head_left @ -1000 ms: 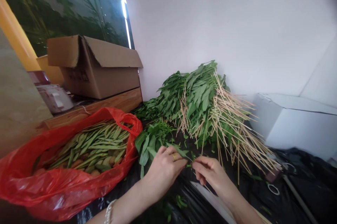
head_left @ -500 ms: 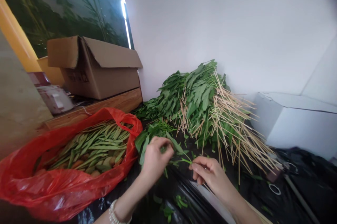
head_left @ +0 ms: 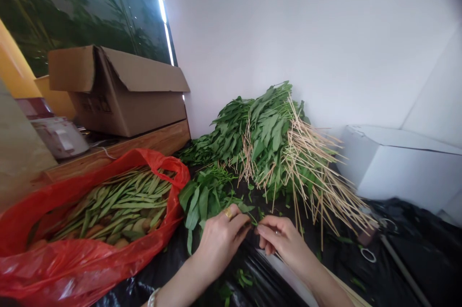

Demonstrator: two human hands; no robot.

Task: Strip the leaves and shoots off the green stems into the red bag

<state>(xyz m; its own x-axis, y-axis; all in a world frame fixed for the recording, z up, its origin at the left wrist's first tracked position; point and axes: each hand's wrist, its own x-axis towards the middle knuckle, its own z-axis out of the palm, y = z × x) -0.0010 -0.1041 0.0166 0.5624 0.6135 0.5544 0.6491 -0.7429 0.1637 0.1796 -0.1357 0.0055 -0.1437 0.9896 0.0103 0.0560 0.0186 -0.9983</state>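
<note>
The left hand [head_left: 221, 240] and right hand [head_left: 283, 242] are both closed in a pinch on a leafy stem [head_left: 249, 215], above a black plastic sheet [head_left: 173, 254] (a red plastic bag [head_left: 72, 273] lies just left), near a heap of greens and wooden skewers [head_left: 277, 153].

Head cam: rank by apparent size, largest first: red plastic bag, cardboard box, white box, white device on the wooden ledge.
1. Red plastic bag, though it's nearest the camera.
2. Cardboard box and white box: they look about alike, so unranked.
3. White device.
</note>
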